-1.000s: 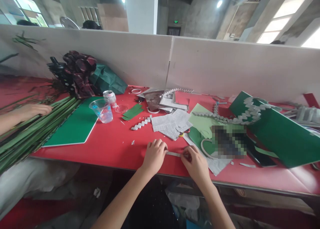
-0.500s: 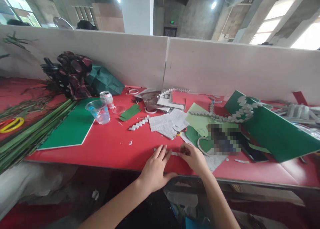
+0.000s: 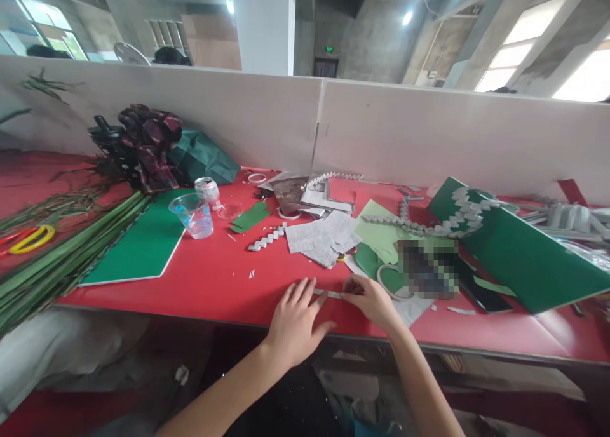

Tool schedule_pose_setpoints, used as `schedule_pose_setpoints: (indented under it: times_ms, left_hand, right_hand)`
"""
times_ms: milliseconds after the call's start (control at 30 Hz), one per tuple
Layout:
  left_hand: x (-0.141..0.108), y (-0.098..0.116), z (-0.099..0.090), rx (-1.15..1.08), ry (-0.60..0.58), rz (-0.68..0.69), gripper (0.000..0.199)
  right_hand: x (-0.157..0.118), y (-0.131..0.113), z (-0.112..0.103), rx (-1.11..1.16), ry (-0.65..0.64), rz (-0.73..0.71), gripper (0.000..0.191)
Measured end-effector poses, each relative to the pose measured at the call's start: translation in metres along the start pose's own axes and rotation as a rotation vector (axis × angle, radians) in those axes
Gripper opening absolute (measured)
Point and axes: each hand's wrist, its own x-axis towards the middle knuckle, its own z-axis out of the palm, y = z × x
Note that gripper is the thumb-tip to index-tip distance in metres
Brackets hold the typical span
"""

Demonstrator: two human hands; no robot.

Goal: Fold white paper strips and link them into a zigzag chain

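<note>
Both hands sit at the near edge of the red table (image 3: 210,278), at about 6 o'clock in my view. My left hand (image 3: 296,319) lies flat and open, fingers spread, pressing down on the left end of a thin grey paper strip (image 3: 328,293). I judge the flat press is there to keep the strip from sliding or curling. My right hand (image 3: 372,300) is at the strip's other end, fingers curled over it; it seems to pinch the end, but I cannot tell for certain whether it grips or only presses. The strip runs between the two hands, touching both, lying along the table edge

At 12 o'clock from the hands, a loose pile of printed paper scraps (image 3: 324,237), near. At 11 o'clock, a short folded zigzag paper chain (image 3: 267,239), and farther out a clear plastic cup (image 3: 193,215) with a drink can (image 3: 208,189) just behind it. At 10 o'clock, a green board (image 3: 138,246) lies flat beside long green leaves (image 3: 61,259). At 2 o'clock, a tilted green board (image 3: 519,253) carries a long zigzag chain (image 3: 457,218), well apart from the hands
</note>
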Motion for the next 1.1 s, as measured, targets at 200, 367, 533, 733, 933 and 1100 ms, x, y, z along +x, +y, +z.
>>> schedule_pose_setpoints:
  times_ms: [200,367,533,733,933,1100]
  left_hand:
    - [-0.012,-0.018,-0.017,0.087,0.047,-0.106,0.044]
    - [-0.021,-0.036,-0.027,0.163,0.069,-0.189,0.039]
    - [-0.017,-0.013,-0.029,0.203,0.072,-0.251,0.045]
    - [-0.008,0.022,0.012,0.103,0.085,-0.083,0.057]
    - [-0.009,0.025,0.035,0.133,0.128,-0.148,0.063]
    - [-0.004,0.029,0.031,0.132,0.073,-0.194,0.063]
  right_hand:
    - [0.001,0.003,0.0,0.001,0.009,0.005,0.008]
    - [0.001,0.004,0.0,0.001,0.004,0.004,0.007]
    - [0.0,0.001,0.0,-0.037,0.04,0.008,0.006]
    - [0.001,0.004,0.002,-0.013,0.031,-0.002,0.005]
    - [0.008,-0.009,-0.007,-0.109,-0.044,-0.001,0.006]
    - [0.017,-0.041,-0.013,-0.251,-0.049,-0.028,0.015]
